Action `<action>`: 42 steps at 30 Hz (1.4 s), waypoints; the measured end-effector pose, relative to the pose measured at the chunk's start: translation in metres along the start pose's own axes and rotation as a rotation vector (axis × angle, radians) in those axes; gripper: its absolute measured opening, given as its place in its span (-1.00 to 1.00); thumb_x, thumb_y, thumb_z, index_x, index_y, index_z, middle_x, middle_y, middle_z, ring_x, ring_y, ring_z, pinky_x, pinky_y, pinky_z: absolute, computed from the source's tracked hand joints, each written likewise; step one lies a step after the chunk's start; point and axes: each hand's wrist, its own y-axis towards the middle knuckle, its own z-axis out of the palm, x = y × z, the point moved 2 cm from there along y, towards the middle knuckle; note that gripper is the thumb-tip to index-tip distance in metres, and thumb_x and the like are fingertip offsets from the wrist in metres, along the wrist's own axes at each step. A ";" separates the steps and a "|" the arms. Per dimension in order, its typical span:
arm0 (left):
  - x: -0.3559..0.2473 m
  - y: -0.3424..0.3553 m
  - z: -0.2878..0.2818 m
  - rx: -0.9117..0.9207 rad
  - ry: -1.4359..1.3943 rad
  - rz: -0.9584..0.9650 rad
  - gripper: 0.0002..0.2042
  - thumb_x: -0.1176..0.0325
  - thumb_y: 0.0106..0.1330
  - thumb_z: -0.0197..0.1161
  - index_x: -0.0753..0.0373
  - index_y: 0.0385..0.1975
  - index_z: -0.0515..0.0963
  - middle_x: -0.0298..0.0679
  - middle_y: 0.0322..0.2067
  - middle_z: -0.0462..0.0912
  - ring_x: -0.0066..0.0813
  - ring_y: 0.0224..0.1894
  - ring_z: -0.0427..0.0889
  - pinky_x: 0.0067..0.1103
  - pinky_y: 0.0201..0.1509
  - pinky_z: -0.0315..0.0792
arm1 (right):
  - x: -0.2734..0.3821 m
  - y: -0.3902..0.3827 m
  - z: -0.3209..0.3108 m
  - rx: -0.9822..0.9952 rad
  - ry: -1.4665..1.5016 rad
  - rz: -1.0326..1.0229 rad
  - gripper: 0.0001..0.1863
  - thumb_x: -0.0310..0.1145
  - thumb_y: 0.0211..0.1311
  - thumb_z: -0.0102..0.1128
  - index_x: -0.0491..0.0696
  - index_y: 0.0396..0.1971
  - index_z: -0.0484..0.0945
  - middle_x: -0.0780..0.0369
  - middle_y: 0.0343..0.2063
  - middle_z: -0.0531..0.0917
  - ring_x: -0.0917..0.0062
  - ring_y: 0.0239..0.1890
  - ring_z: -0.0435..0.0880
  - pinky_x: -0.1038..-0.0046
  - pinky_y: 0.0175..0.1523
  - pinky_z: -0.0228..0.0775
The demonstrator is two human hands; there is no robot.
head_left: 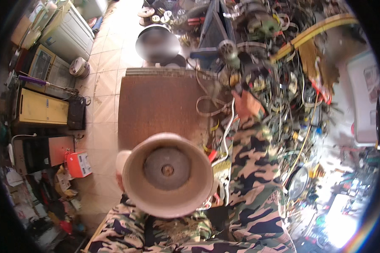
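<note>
A beige rice cooker body (200,168) stands in front of me with its mouth toward the view. Inside it is a round grey heating plate (156,175) with a small knob at its centre. My left hand (119,179) grips the cooker's left side, by a pale side handle; most of its fingers are hidden behind the shell. My right hand (250,106) reaches forward to the edge of a parts pile, beside a white cable (230,130). Its fingers are blurred among small parts, so their grip is unclear.
Beyond the cooker lies a brown wooden board (160,105) with a looped strap (209,113) at its right. Heaped cables and metal parts fill the right side. A round pan (157,44) stands past the board. Old appliances line the left, with a white bucket (79,67).
</note>
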 end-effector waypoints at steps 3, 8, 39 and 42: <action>0.005 0.005 0.002 0.008 -0.008 0.041 -0.53 0.21 0.39 0.30 0.30 0.21 0.45 -0.03 0.21 0.57 -0.03 0.17 0.60 -0.34 0.27 0.44 | 0.032 -0.001 -0.039 0.221 0.074 0.346 -0.44 0.10 0.18 0.46 -0.04 -0.01 0.71 0.02 -0.26 0.78 0.15 -0.24 0.80 0.17 -0.15 0.60; 0.011 0.014 0.018 0.076 -0.096 0.108 -0.53 0.21 0.40 0.29 0.31 0.23 0.44 -0.03 0.23 0.56 -0.03 0.19 0.59 -0.35 0.28 0.43 | 0.050 -0.101 -0.155 0.043 0.609 0.581 -0.62 -0.17 0.20 0.46 -0.17 -0.15 0.72 0.04 -0.41 0.78 0.29 -0.38 0.77 0.30 -0.20 0.58; -0.028 -0.097 -0.034 0.998 -1.007 -0.608 -0.68 0.34 0.39 0.43 0.15 0.01 0.44 -0.29 -0.01 0.64 -0.31 0.02 0.68 -0.28 0.10 0.53 | 0.277 -0.431 -0.226 0.470 0.992 0.674 -0.74 -0.33 0.23 0.39 -0.26 -0.28 0.72 0.08 -0.47 0.79 0.50 -0.41 0.78 0.41 -0.24 0.58; -0.026 -0.100 -0.025 0.994 -1.044 -0.636 -0.76 0.31 0.37 0.45 0.06 -0.12 0.49 -0.38 -0.10 0.65 -0.35 -0.01 0.66 -0.29 0.10 0.46 | 0.278 -0.467 -0.217 0.525 1.015 0.677 -0.75 -0.34 0.21 0.40 -0.24 -0.27 0.73 0.05 -0.44 0.79 0.48 -0.37 0.80 0.40 -0.22 0.58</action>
